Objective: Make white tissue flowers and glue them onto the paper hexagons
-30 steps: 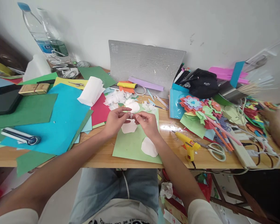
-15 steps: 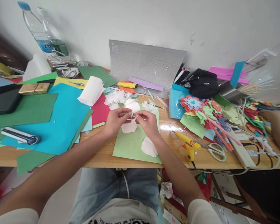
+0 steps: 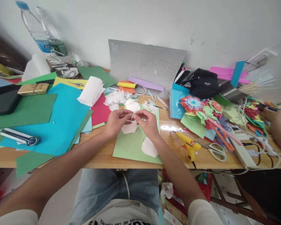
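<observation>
Fingertips together, my left hand [image 3: 117, 122] and my right hand [image 3: 148, 124] both pinch a small white paper piece [image 3: 132, 116], mostly hidden by the fingers. Below them lies a light green sheet [image 3: 128, 148]. On it, a white paper cutout [image 3: 129, 127] sits just under the fingers, and another rounded white cutout [image 3: 149, 147] lies beside my right wrist. Behind the fingertips is a third white cutout [image 3: 132, 105]. A heap of white paper scraps [image 3: 114, 98] is beyond my left hand.
To the right lie a yellow glue gun [image 3: 188, 143], scissors [image 3: 216, 152] and layered paper flowers [image 3: 193, 102]. Blue card [image 3: 70, 115] and a stapler [image 3: 20, 136] are at left. A grey cutting mat [image 3: 146, 64] leans on the wall. Another person's hand [image 3: 273, 116] is at far right.
My right hand has shifted slightly left, closing the gap to my left fingertips. At far right, the other person's hand has come further into view, holding a dark thin object.
</observation>
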The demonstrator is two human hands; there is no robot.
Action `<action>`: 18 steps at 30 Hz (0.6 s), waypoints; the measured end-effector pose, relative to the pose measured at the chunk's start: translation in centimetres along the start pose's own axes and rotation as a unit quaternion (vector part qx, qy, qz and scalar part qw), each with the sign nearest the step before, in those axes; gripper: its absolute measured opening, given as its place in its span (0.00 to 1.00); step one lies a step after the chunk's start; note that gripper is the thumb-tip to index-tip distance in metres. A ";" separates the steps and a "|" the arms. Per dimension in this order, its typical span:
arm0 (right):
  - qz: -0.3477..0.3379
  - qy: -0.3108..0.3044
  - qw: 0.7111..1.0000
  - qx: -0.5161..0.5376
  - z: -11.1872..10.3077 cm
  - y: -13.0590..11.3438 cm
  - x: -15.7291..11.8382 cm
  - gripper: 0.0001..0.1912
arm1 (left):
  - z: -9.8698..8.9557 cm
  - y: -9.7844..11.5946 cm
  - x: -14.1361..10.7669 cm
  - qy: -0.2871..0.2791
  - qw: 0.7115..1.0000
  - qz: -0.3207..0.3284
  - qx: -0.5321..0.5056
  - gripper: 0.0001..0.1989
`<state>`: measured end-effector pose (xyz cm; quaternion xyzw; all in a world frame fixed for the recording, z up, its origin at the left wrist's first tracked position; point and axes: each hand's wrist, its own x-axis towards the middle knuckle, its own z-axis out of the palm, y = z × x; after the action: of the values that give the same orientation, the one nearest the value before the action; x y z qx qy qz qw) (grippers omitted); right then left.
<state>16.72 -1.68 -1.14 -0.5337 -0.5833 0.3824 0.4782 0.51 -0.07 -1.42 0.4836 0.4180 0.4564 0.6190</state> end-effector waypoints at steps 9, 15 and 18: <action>-0.027 -0.002 1.000 -0.002 0.0 0.5 0.2 0.10 | 0.1 -0.2 -0.1 -0.012 1.000 0.013 0.020 0.19; -0.021 -0.011 1.000 -0.005 0.0 0.3 0.2 0.10 | -0.1 0.1 -0.1 -0.035 0.999 0.001 0.033 0.23; -0.034 -0.017 0.999 -0.016 0.0 0.3 0.2 0.09 | -0.2 0.2 0.0 -0.037 0.998 -0.008 0.049 0.23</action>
<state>16.81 -1.45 -1.35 -0.5149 -0.6151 0.3654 0.4723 0.32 -0.05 -1.27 0.5263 0.4204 0.4126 0.6132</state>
